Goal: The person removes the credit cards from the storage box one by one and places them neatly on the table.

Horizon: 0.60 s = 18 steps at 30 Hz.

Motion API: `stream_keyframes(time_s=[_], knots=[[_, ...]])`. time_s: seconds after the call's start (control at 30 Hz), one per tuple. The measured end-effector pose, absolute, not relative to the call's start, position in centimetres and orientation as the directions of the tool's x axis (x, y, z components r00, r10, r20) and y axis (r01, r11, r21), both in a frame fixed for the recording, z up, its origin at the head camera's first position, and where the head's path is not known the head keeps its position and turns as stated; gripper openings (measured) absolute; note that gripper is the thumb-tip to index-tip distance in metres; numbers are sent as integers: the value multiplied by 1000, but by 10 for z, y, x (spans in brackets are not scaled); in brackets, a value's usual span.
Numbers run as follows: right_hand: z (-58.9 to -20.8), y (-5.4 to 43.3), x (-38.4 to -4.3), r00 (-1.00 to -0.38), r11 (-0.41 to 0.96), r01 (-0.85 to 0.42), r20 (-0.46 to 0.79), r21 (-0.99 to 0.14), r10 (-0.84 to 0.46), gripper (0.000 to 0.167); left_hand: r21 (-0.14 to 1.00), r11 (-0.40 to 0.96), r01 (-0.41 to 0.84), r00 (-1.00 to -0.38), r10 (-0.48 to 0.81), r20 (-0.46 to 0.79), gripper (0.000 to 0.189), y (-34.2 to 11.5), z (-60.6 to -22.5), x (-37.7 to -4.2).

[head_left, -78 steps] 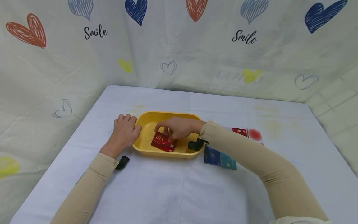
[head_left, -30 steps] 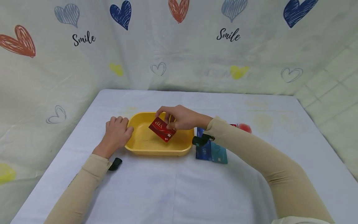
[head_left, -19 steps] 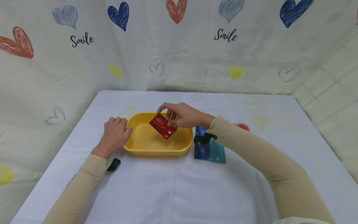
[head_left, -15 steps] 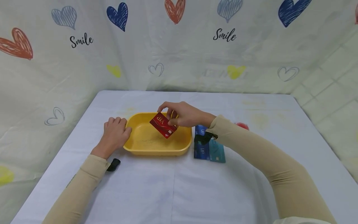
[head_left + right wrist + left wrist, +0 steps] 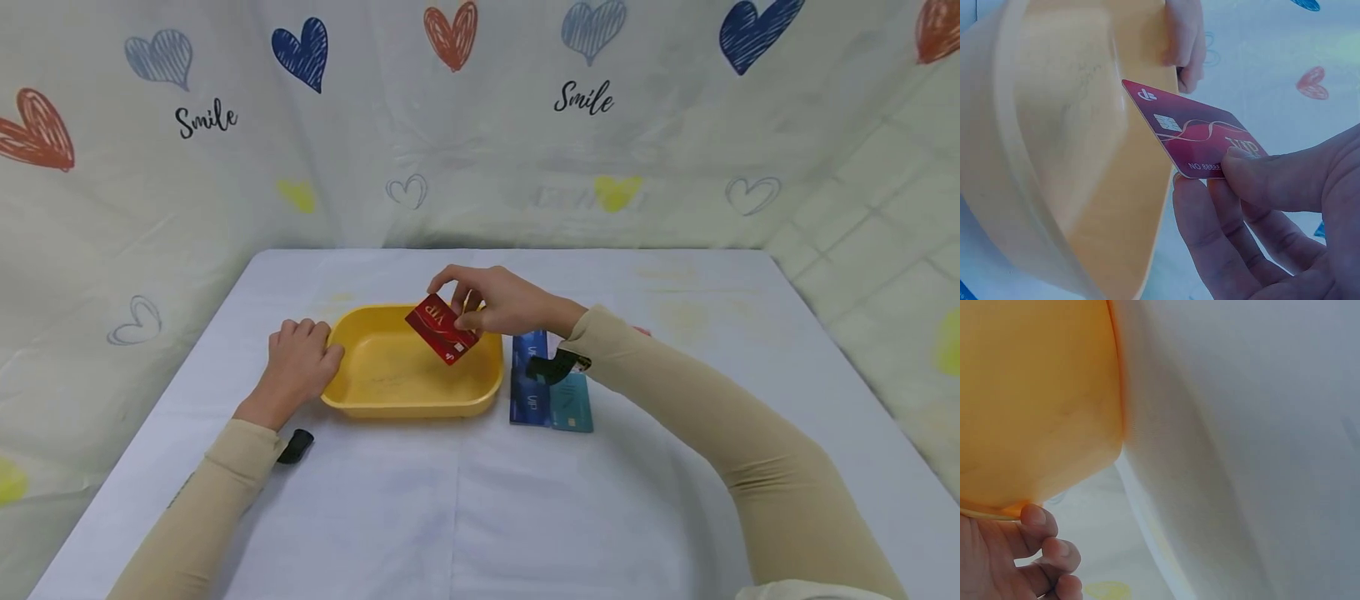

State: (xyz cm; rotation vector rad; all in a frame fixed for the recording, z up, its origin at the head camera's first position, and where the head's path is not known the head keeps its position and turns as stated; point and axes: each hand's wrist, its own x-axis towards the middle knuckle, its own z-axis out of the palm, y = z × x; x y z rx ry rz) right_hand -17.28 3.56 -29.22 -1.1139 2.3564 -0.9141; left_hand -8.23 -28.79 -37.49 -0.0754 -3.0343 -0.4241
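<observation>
My right hand [image 5: 506, 302] pinches a red VIP card [image 5: 442, 331] between thumb and fingertips, holding it tilted above a yellow plastic basin [image 5: 405, 408]. In the right wrist view the card [image 5: 1194, 134] shows a chip, a gold wave and a number, with the thumb over one corner. At the basin's left end my left hand [image 5: 298, 360] grips the rim, thumb on the inner side. The left wrist view has those fingers [image 5: 1038, 534] curled under the rim of the basin [image 5: 1035, 406]. Nothing lies on the visible basin floor.
Right of the basin, blue VIP cards [image 5: 531, 396] and a teal card [image 5: 572, 404] lie on the white tablecloth [image 5: 450, 517]. My right sleeve [image 5: 697, 400] hides most of what lies behind, leaving a bit of red. A heart-print curtain [image 5: 480, 142] hangs behind the table.
The red card has been lifted from the basin floor and raised above it by my right hand. My left hand has kept its grip on the rim. The head view has shifted slightly.
</observation>
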Motion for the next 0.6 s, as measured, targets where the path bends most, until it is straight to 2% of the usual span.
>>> stream_keyframes(time_s=[0.6], knots=[[-292, 54, -174, -656, 484, -526, -29, -699, -754, 49, 258, 964, 70, -995, 47, 91, 34, -287, -375, -81]])
